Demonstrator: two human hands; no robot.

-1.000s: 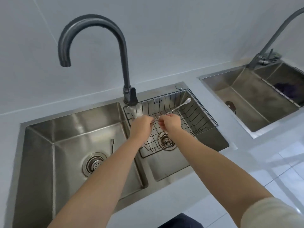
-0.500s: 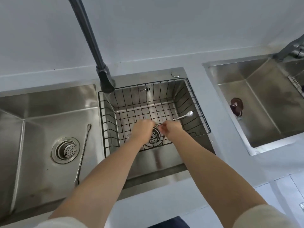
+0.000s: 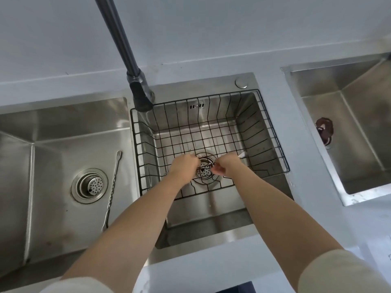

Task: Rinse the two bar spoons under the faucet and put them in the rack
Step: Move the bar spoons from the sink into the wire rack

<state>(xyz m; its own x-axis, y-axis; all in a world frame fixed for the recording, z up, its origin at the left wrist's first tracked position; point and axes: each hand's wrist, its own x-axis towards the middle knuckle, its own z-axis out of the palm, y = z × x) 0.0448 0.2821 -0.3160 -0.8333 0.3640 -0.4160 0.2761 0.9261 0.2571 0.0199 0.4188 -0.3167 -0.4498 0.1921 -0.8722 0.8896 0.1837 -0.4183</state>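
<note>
Both my hands are low inside the black wire rack (image 3: 273,132), which sits in the right basin. My left hand (image 3: 183,167) and my right hand (image 3: 227,164) each grip one bar spoon (image 3: 242,155); its bowl pokes out to the right of my right hand, and the thin shaft runs between the hands just above the rack floor. A second bar spoon (image 3: 112,187), twisted and fork-tipped, lies flat in the left basin beside the drain. The dark faucet (image 3: 124,51) rises behind the rack; no water is visible.
The left basin's drain strainer (image 3: 90,185) lies left of the loose spoon. A separate steel sink (image 3: 349,132) with a dark object at its drain is on the right. White counter (image 3: 211,271) runs along the front edge.
My hands have lowered the held spoon from above the rack down to near its floor. The camera has tilted downward and closer, so the faucet's curve left the view.
</note>
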